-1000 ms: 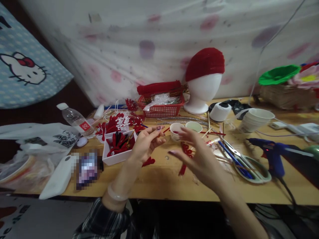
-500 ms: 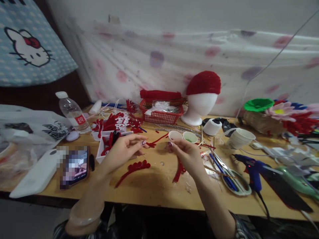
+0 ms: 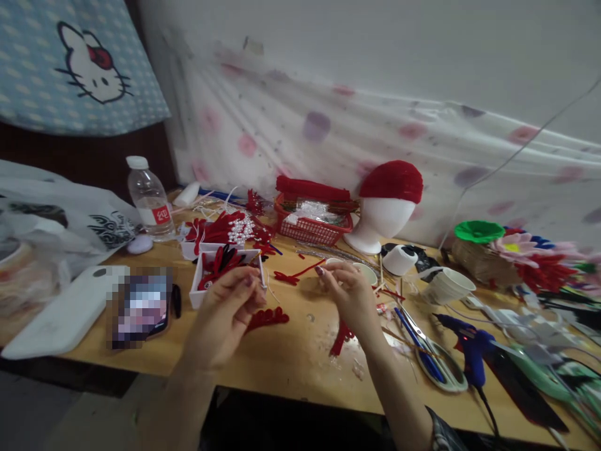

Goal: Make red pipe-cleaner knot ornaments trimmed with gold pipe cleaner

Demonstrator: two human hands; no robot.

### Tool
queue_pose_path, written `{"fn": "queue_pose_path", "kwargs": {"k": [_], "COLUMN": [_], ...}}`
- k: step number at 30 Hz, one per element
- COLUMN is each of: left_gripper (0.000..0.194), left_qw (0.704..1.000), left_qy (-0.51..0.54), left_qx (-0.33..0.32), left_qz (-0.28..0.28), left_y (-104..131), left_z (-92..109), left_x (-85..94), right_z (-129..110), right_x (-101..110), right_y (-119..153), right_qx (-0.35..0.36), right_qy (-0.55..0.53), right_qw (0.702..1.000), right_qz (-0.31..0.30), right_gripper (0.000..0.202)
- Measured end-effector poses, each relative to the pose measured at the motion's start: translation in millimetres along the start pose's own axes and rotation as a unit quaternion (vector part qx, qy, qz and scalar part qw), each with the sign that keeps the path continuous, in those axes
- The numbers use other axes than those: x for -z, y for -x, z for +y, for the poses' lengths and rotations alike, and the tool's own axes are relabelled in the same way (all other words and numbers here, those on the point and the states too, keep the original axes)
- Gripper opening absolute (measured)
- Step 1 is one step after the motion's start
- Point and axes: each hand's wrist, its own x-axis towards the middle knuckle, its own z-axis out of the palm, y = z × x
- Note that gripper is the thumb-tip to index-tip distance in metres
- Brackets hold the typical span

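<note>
My left hand (image 3: 230, 310) is raised in front of the white box (image 3: 195, 291) of red and black pieces. Its thumb and fingertips are pinched together, and anything between them is too small to make out. Across the desk my right hand (image 3: 350, 291) also has thumb and fingers pressed together, near the paper cups (image 3: 367, 273); what it holds, if anything, does not show. A scalloped red fuzzy strip (image 3: 268, 318) lies beside my left hand, partly covered by it. Another red fuzzy piece (image 3: 339, 341) lies below my right hand. Between and beyond the hands rests a looped red stem (image 3: 286, 277).
Scissors (image 3: 448, 369), a blue pen (image 3: 425, 357) and a blue glue gun (image 3: 472, 351) lie to the right. A red basket (image 3: 314, 233) and a white foam head (image 3: 382, 219) stand behind. On the left are a phone (image 3: 143, 307), a white power bank-like slab (image 3: 66, 319) and a water bottle (image 3: 150, 200).
My left hand has moved left and nearer to me, its fingertips drawing together and turning upward. The right hand stays about where it was. The view has shifted and tilted slightly.
</note>
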Motion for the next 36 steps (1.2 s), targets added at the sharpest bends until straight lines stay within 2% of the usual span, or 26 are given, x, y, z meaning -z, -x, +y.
{"fn": "queue_pose_path", "kwargs": {"k": [2,4,8,10,14,20,27,31,36], "left_gripper": [0.028,0.022,0.013,0.014,0.018,0.027,0.03,0.029,0.03], "left_qw": [0.991,0.974,0.948,0.944,0.955,0.983,0.986,0.981,0.975], "left_qy": [0.091,0.152,0.213,0.213,0.169,0.052,-0.112,-0.161,-0.203], "left_qx": [0.083,0.131,0.175,0.184,0.174,0.119,0.022,0.008,0.005], "left_qz": [-0.059,-0.107,-0.162,-0.172,-0.169,-0.129,-0.122,-0.11,-0.084], "left_y": [-1,1,5,7,9,16,23,27,31], "left_z": [-7,-11,-13,-15,-24,-32,-32,-31,-24], "left_x": [-6.0,-10.4,-14.5,-15.7,-19.1,-22.8,-17.9,-18.5,-28.2], "right_z": [-2,-3,-10,-19,-42,-59,-59,-59,-61], "right_x": [-2,-4,-5,-4,2,10,10,11,10], "right_y": [0,3,12,17,27,35,38,38,38], "right_qx": [0.019,0.025,0.027,0.049,0.146,0.245,0.259,0.26,0.277], "right_qy": [0.027,0.037,0.033,0.015,-0.03,0.004,0.043,0.062,0.09], "right_qw": [0.999,0.999,0.998,0.997,0.989,0.968,0.963,0.961,0.956], "right_qz": [0.005,-0.01,-0.054,-0.049,-0.016,-0.047,-0.062,-0.066,-0.045], "right_gripper": [0.011,0.019,0.016,0.015,0.009,0.021,0.021,0.025,0.028]}}
